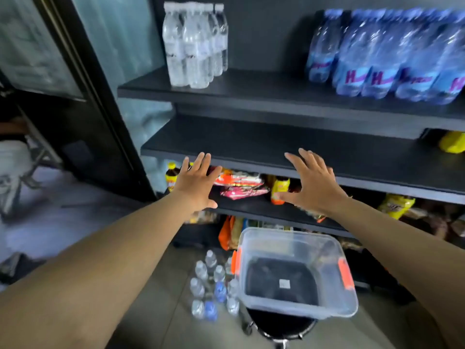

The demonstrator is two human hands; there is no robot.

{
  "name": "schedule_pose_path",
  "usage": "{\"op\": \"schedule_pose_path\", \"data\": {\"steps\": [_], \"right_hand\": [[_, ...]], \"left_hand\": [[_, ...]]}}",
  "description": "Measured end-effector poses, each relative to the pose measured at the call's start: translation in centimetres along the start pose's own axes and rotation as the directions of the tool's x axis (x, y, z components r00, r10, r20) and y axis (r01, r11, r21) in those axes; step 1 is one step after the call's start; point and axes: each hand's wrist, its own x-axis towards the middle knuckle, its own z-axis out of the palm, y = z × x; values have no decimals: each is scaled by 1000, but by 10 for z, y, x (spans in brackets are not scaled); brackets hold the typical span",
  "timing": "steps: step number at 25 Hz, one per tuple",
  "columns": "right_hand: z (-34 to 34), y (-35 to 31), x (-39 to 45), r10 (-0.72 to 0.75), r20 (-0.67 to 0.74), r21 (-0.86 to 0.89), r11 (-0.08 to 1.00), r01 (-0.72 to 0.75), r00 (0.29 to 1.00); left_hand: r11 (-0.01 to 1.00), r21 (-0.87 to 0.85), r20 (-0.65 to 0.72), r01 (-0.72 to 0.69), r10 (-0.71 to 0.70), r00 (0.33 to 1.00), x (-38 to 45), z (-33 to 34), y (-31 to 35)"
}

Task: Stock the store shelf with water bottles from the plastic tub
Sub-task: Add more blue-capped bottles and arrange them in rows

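Water bottles were nowhere between my fingers at this moment: both hands were spread flat and released, grasping nothing. My left hand hung with its fingertips just at the front lip of the bare middle shelf, and my right hand hovered beside it at the same lip, fingers splayed, thumb pointing inward. Neither palm touched the shelf as far as I could tell.

Taking that middle shelf as my landmark: directly above it, on the upper shelf, stood a small cluster of clear water bottles towards the left end, and well to the right of them a blurred row of blue-tinted bottles. Below the middle shelf and nearer to me sat the clear plastic tub with orange latches, resting on a dark round stool; it looked empty. Just left of the tub, on the floor, stood a loose group of small bottles, well apart from both hands.

I judged the stocking partly done: some bottles were up, the tub appeared emptied, and the floor group was left to shelve, probably onto the bare middle shelf.
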Motion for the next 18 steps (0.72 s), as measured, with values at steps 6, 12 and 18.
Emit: {"op": "schedule_pose_path", "data": {"steps": [6,12,18], "right_hand": [[138,-68,-28,-2,117,141,990,-15,993],[275,-113,-61,45,198,267,959,-98,979],[406,-111,-94,122,313,305,926,-221,942]], "left_hand": [[993,-113,167,40,-21,986,-52,145,-22],[981,-189,261,44,7,965,-93,270,-26],[956,-280,292,94,-8,956,-108,390,12]]}}
